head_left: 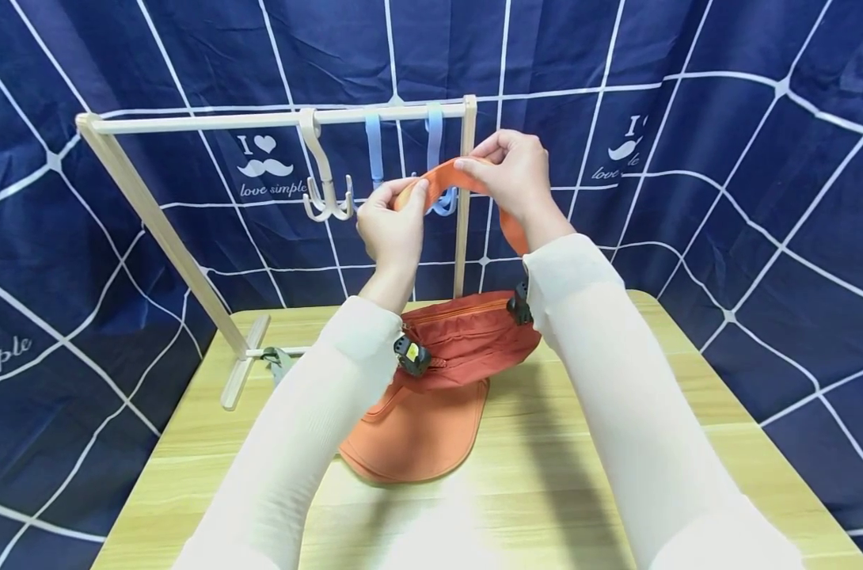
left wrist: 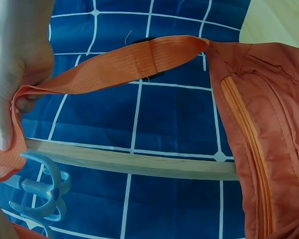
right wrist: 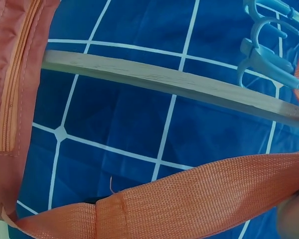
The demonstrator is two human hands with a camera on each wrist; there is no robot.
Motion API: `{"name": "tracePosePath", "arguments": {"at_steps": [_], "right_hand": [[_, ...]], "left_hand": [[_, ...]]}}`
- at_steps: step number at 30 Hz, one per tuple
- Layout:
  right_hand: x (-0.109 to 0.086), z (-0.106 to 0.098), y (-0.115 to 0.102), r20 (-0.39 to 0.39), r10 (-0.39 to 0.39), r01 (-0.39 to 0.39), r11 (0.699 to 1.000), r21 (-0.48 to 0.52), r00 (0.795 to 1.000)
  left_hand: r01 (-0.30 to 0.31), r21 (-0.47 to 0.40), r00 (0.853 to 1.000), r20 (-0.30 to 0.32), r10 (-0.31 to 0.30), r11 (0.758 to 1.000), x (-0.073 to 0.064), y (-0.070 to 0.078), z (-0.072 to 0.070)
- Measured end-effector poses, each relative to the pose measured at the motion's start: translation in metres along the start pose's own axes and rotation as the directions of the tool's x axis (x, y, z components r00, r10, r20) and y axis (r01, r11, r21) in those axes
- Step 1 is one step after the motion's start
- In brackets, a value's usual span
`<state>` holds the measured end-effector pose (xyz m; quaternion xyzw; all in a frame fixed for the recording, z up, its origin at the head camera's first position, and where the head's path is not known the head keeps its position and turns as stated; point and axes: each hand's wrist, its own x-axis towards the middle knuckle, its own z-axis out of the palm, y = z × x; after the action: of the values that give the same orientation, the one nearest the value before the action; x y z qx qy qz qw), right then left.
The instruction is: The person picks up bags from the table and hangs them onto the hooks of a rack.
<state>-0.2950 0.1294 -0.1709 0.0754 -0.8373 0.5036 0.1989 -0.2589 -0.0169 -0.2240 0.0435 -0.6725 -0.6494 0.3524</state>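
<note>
1. The left hand point(head_left: 392, 226) pinched the orange strap point(head_left: 446, 176) between thumb and fingers, and the right hand point(head_left: 513, 174) gripped it a little further along. The hands were near each other but not touching, so the short stretch between them arched upward, probably to form an open loop.
2. Below the hands, the strap ran down to the rust-red bag point(head_left: 467, 340), which appeared to hang in front of the person. Holding the strap at two spots probably spread the bag's weight and limited its swinging.
3. Just behind the hands hung two blue hooks, one point(head_left: 374, 150) partly hidden by the left hand and the other point(head_left: 435, 150) behind the strap. Whether the strap touched either could not be told.
4. A beige hook point(head_left: 323, 182) hung further left on the same wooden rack point(head_left: 189, 123), its prongs turned up, presumably so that loops could sit in them.
5. An orange cap point(head_left: 417, 435) lay on the worktop point(head_left: 617, 475), partly hidden by the bag; any contact between them was unclear.
6. A dark blue curtain point(head_left: 716, 142) with white lines surrounded the setup.
</note>
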Motion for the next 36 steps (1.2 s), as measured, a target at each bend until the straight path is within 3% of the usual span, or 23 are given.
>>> {"name": "tracePosePath", "arguments": {"at_steps": [5,20,36], "right_hand": [[-0.001,0.001,0.003,-0.002,0.019,-0.019,0.999,0.042,1.0],[-0.005,0.008,0.02,-0.035,0.025,-0.024,0.999,0.026,0.999],[-0.01,0.009,0.037,-0.008,0.061,-0.059,0.985,0.163,0.998]], "left_hand": [[0.012,0.003,1.0,0.008,-0.012,1.0,-0.001,-0.003,0.001],[0.011,0.039,0.999,0.034,-0.012,0.999,-0.007,-0.011,0.0],[0.001,0.079,0.998,0.055,-0.005,0.997,-0.012,-0.024,-0.002]]}}
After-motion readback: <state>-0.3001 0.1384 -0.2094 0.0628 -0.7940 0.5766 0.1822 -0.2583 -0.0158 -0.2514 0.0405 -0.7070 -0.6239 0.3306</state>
